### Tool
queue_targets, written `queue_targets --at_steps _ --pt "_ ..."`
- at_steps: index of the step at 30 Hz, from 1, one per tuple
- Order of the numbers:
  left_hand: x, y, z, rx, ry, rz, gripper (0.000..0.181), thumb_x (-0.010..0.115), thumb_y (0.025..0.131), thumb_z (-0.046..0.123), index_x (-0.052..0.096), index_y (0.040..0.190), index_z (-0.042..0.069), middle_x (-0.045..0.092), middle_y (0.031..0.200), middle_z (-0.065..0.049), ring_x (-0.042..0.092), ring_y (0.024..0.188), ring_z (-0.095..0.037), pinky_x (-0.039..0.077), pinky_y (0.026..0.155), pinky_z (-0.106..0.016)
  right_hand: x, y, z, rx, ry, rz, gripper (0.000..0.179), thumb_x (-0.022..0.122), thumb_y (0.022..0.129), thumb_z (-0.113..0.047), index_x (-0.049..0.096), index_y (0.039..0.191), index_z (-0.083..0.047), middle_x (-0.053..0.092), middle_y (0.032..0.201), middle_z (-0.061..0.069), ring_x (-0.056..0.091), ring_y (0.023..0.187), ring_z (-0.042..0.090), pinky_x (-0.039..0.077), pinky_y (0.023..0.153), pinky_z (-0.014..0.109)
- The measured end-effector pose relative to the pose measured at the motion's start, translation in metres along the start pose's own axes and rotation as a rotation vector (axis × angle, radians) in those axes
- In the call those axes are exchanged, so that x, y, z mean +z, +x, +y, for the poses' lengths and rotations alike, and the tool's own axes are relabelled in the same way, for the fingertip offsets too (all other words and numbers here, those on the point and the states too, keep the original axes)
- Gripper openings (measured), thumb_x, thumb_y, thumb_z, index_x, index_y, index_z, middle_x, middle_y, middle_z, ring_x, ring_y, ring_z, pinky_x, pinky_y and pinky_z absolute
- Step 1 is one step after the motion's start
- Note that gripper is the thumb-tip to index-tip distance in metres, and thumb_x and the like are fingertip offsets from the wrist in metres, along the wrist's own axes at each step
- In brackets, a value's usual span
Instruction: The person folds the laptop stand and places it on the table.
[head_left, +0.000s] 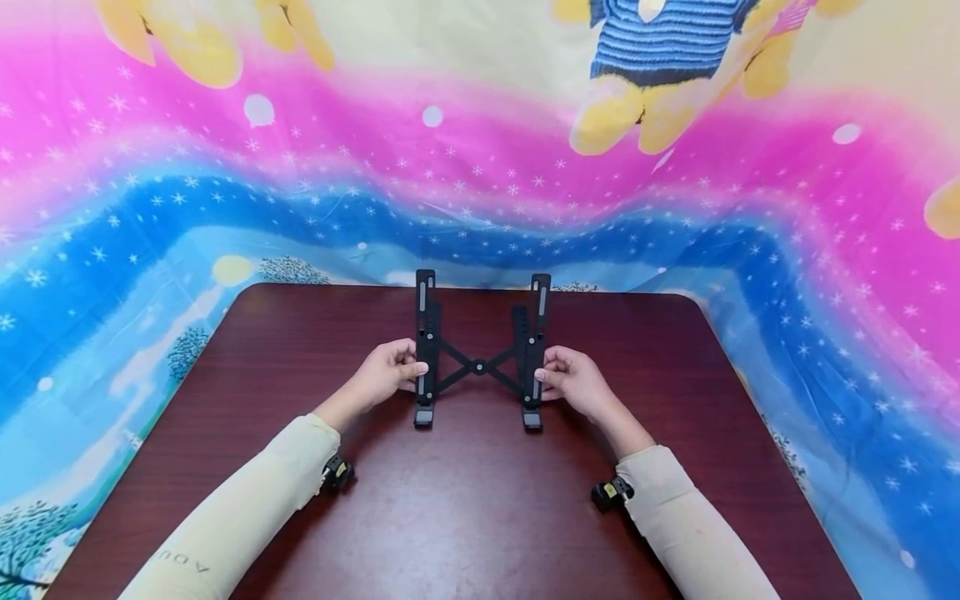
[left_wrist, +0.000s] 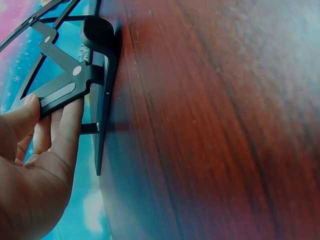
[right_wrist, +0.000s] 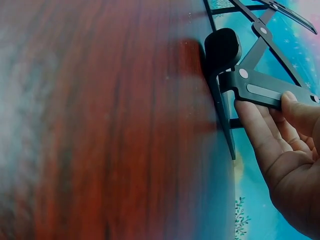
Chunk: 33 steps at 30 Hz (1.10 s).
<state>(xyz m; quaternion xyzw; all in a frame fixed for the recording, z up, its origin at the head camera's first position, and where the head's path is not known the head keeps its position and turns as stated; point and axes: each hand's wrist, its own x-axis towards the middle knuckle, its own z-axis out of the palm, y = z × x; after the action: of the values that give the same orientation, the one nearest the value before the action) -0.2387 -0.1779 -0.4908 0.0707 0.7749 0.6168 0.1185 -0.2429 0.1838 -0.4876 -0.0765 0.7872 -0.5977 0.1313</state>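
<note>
A black folding laptop stand (head_left: 480,367) is spread out on the table, its two side arms linked by an X-shaped crosspiece. My left hand (head_left: 387,372) pinches the left arm's upper bar, thumb on top and fingers beneath, as the left wrist view shows with the hand (left_wrist: 42,160) at the grey pad strip. On the other side my right hand (head_left: 573,379) grips the right arm the same way. In the right wrist view the thumb of that hand (right_wrist: 295,155) presses on the bar beside its grey strip. Hooked front lips (head_left: 423,417) point toward me.
The stand is on a dark reddish wooden table (head_left: 480,517) with rounded far corners. Behind it hangs a colourful cloth backdrop (head_left: 480,167) with snowflakes and cartoon figures. Small black wrist cameras (head_left: 339,472) are strapped at both sleeves.
</note>
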Motion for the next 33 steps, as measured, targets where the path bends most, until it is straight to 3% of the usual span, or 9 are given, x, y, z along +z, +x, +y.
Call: queue_targets --at_steps 14,23,33 --pt "0.009 0.003 0.001 0.009 -0.043 -0.027 0.011 0.067 0.099 0.004 0.059 0.098 -0.003 0.061 0.080 -0.009 0.074 0.083 -0.025 0.063 0.078 -0.046 0.002 0.000 0.001 0.013 -0.027 0.021 0.015 0.063 0.102 -0.008 0.059 0.112 0.003 0.067 0.099 0.023 0.073 0.089 0.032 0.063 0.078 0.049" --pt "0.016 0.008 0.003 0.005 -0.033 -0.028 0.018 0.067 0.099 0.006 0.052 0.088 0.002 0.054 0.075 -0.006 0.072 0.081 -0.019 0.063 0.076 -0.043 0.006 -0.002 -0.003 0.006 -0.061 0.033 0.014 0.063 0.101 -0.007 0.059 0.111 0.003 0.066 0.094 0.016 0.073 0.084 0.026 0.064 0.074 0.043" --pt "0.025 0.008 0.005 -0.016 -0.044 -0.029 0.019 0.066 0.100 0.006 0.051 0.088 0.002 0.056 0.078 -0.009 0.073 0.085 -0.021 0.063 0.078 -0.043 0.011 -0.001 -0.005 -0.003 -0.075 0.025 0.007 0.063 0.102 -0.007 0.059 0.104 -0.002 0.065 0.093 0.015 0.073 0.083 0.026 0.064 0.074 0.045"
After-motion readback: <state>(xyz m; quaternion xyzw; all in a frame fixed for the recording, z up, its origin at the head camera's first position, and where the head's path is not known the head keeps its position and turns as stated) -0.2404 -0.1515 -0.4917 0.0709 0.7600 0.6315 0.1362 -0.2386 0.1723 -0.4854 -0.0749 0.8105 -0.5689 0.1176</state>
